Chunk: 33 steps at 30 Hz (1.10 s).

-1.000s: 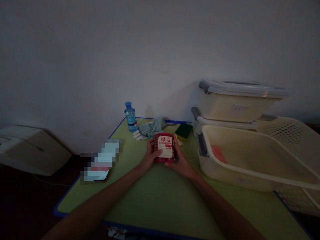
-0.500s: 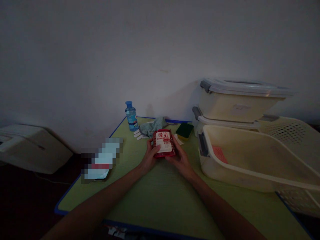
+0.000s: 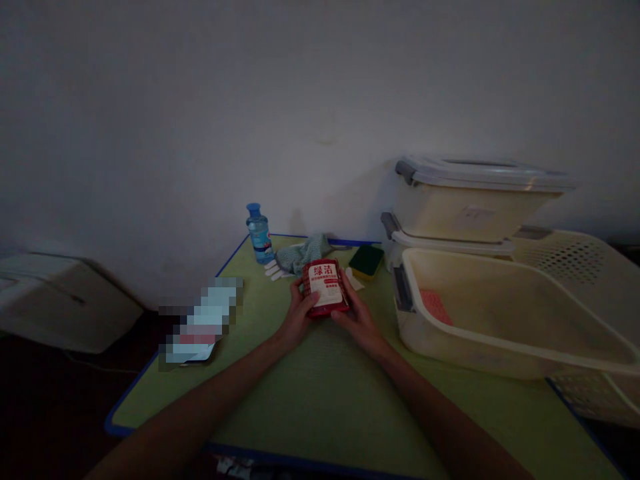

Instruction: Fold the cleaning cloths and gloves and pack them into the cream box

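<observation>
Both hands hold a red packet with a white label and Chinese characters [image 3: 326, 283] over the middle of the green table [image 3: 320, 393]. My left hand [image 3: 297, 317] grips its left side, the thumb lying on the label. On the opposite side my right hand [image 3: 359, 315] is closed round the edge, thumb near the lower corner. Just behind the packet lie a grey-green knitted cloth [image 3: 305, 252] and a white glove-like piece [image 3: 274, 270], both partly covered. A green and yellow scouring sponge [image 3: 367, 261] rests to the right of them.
A blue bottle [image 3: 259, 233] stands at the back left. A pixelated, phone-like slab [image 3: 204, 323] lies on the left. On the right are an open cream bin [image 3: 465, 347] with a pink cloth [image 3: 436, 307] inside, a lidded box [image 3: 455, 210] behind it, and a perforated basket [image 3: 575, 260].
The view has shifted slightly, so everything sits a little further left. My hands keep the same hold on the red packet, which is tilted slightly differently.
</observation>
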Tool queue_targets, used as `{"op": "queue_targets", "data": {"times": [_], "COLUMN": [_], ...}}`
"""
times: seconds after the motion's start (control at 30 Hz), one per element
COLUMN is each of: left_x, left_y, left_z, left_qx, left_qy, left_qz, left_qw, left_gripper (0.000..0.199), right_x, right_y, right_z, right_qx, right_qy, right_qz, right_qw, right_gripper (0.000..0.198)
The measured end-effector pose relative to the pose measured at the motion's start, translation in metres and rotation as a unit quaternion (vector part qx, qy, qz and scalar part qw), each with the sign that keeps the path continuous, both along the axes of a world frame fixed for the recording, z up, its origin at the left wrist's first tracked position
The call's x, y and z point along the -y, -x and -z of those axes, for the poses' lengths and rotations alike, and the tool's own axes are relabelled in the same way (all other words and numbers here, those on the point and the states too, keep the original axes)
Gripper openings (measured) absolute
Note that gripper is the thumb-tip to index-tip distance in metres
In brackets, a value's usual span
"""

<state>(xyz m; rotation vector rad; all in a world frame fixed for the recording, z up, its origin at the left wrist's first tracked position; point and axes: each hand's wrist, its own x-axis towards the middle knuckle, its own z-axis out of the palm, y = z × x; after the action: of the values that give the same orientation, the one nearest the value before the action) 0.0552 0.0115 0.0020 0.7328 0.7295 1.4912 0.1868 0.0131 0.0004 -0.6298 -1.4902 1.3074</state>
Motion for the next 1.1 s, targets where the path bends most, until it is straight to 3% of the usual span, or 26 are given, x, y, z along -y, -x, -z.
{"op": "queue_targets", "data": {"times": [1.1], "left_x": [-0.005], "left_y": [0.002], "left_z": [0.008], "left_qx": [-0.015], "left_qy": [-0.017], "left_qz": [0.001], "left_qw": [1.0], "left_gripper": [0.058], "right_x": [0.002], "right_y": [-0.002], "right_z": [0.001], "right_qx": [0.033], "right_qy": [0.006], "right_qz": [0.026], "right_qw": [0.999], "right_gripper": [0.074]}}
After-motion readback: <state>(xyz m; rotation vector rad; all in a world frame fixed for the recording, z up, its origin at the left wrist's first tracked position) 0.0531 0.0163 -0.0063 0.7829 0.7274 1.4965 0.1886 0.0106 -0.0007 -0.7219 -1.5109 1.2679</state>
